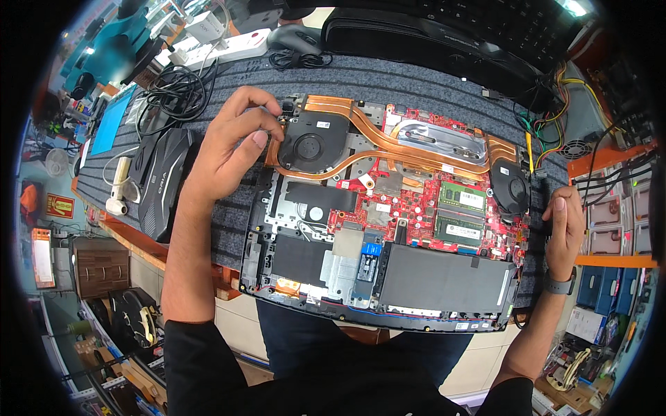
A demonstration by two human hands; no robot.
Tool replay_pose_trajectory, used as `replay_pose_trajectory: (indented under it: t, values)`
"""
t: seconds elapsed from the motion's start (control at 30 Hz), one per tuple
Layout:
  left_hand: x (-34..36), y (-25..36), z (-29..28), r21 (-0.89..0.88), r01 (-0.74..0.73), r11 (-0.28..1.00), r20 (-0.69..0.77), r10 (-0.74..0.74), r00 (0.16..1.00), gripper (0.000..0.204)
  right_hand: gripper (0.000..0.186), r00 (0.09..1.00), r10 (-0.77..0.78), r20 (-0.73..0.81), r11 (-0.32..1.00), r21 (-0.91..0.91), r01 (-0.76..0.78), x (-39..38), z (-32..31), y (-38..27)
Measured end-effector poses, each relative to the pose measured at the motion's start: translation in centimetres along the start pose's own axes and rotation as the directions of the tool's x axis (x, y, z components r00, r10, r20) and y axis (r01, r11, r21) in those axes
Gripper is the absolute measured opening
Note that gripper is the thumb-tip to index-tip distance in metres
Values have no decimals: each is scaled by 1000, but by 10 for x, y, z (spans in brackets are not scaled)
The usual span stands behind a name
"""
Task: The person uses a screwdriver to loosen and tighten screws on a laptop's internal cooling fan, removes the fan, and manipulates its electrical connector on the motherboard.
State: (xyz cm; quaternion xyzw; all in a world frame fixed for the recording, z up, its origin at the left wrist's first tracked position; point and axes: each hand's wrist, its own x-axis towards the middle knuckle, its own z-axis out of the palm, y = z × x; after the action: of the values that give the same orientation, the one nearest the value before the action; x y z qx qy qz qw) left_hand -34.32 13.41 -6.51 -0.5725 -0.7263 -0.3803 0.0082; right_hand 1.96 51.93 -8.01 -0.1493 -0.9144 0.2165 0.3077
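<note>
An opened laptop base (513, 288) lies in front of me with its inside showing. It has a red circuit board (416, 204), two green memory sticks (461, 200) and a wide black battery (447, 277). Copper heat pipes (388, 157) run between a left fan (312, 142) and a right fan (511, 186). My left hand (239, 135) is at the far left corner, its bent fingers apart and their tips at the left fan's edge. Beside the laptop's right edge rests my right hand (565, 222), loosely bent, with nothing visible in it.
A black box (165, 182) and coiled black cable (177, 100) lie on the left of the ribbed grey mat (239, 76). Behind are a mouse (295, 39), a white power strip (229, 47) and a black keyboard (479, 17). Coloured wires (555, 125) and an orange-edged shelf (617, 261) are at the right.
</note>
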Motion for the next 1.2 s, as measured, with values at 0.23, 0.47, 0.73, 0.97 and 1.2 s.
replay_pose_trajectory:
  t: [0.23,0.47,0.73,0.97,1.2]
  values:
    - [1,2,6,52,-7,999,124,1,992,46,36,1000,16,21,1000,16,-16,0,1,-2]
    - [-1,2,0,56,-4,998,110,-2,994,42,37,999,20,26,1000,-6,-20,-1,-1,-2]
    - [-6,-5,-11,65,-59,996,-138,67,988,45,34,999,24,40,1000,0,-24,0,3,-9]
    - [-13,-13,-12,60,-62,996,-127,69,989,50,38,991,-11,130,998,-63,19,11,14,-22]
    - [-11,-12,-11,112,22,993,-50,-17,999,54,40,964,-5,265,983,-177,54,8,13,-23]
